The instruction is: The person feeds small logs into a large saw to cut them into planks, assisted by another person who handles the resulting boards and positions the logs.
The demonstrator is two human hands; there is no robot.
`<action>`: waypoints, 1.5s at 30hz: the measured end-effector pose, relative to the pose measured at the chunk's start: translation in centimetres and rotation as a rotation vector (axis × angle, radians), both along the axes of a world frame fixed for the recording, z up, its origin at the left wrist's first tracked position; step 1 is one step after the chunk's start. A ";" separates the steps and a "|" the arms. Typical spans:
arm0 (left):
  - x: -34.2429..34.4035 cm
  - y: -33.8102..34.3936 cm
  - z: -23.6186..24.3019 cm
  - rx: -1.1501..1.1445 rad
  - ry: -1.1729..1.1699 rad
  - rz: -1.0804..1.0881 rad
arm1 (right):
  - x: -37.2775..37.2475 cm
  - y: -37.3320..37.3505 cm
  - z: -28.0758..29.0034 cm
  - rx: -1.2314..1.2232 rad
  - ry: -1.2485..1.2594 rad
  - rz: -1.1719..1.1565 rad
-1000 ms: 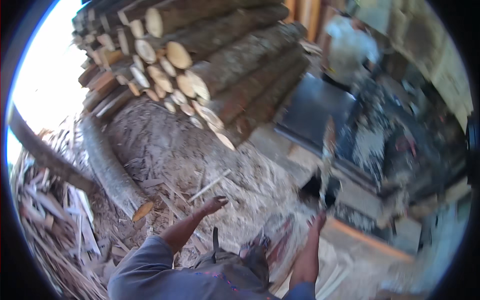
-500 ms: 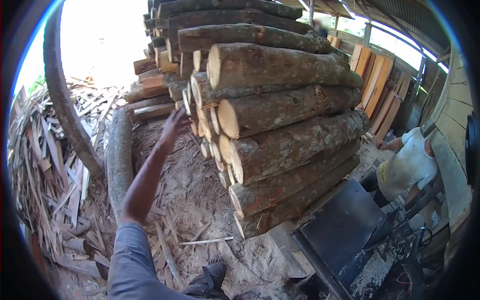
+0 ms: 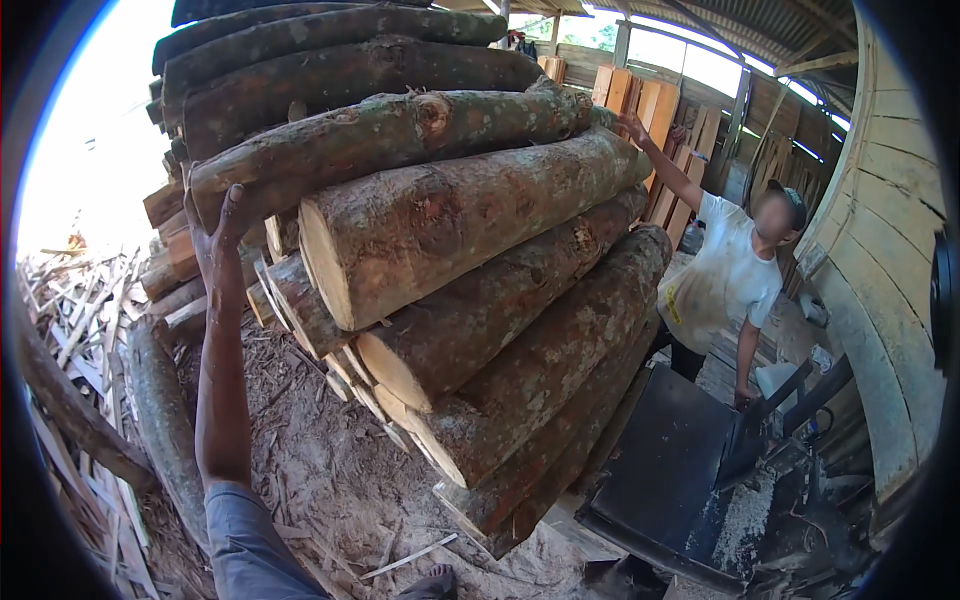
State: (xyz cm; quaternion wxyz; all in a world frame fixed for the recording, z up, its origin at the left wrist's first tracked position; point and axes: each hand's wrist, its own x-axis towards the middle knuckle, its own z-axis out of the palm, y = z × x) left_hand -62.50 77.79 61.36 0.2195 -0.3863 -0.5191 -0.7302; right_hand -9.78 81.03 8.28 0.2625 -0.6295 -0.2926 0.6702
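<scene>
Log (image 3: 400, 130) is slanting rightward, away from our left hand (image 3: 215, 236).
We're spreading its fingers against the near end; our right hand isn't showing.

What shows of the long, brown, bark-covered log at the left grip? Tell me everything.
The long, brown, bark-covered log looks round and slightly bent, its bark mottled with pale patches and a knot near mid-length. It slants across the brown log pile, above a thick, brown log with a pale cut face. The left grip is against its near end, thumb pointing up. A co-worker's grip is by its far end; contact there is unclear.
</scene>
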 end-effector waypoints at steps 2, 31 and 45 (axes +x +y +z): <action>0.3 0.3 0.2 0.048 -0.003 -0.033 | -1.2 -0.9 0.7 0.001 0.002 0.018; 38.9 -6.4 -9.2 -0.110 0.262 -0.133 | 39.9 -25.7 -13.5 -0.298 -0.053 -0.100; 68.4 -9.2 -62.0 -0.514 0.595 -0.408 | 72.2 -38.8 -5.4 -0.105 -0.581 -0.308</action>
